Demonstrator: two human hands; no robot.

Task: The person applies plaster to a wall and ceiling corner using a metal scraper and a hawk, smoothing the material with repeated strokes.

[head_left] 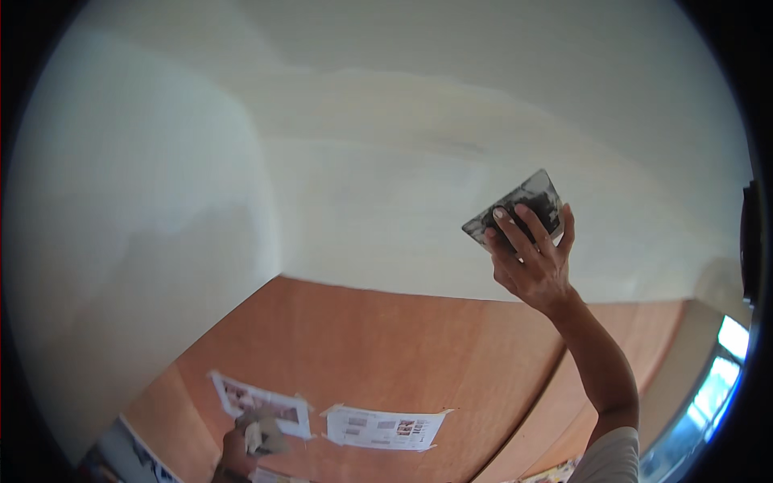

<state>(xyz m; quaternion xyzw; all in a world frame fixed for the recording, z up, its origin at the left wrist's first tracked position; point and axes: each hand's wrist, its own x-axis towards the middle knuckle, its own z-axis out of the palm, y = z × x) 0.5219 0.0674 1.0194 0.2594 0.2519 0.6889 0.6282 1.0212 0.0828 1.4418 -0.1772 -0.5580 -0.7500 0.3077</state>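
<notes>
My right hand (533, 262) reaches up with its fingers wrapped round a plastering trowel (541, 191). The trowel has a flat, four-sided dark plate smeared with pale filler, and lies tilted at the white ceiling (386, 201). Whether its whole face touches the ceiling, I cannot tell. Low at the left, my left hand (235, 452) is closed round a greyish, smeared object (266, 431), blurred and partly cut off from a clear look. It sits in front of a printed sheet (290, 410) on the wood-panel wall.
A beige band of filler (386, 101) crosses the ceiling. White surface (137, 209) slopes down at the left. Brown wood panels (370, 338) rise ahead, with a second taped sheet (382, 427). Bright windows (713, 390) and a dark fixture (750, 241) are at the right.
</notes>
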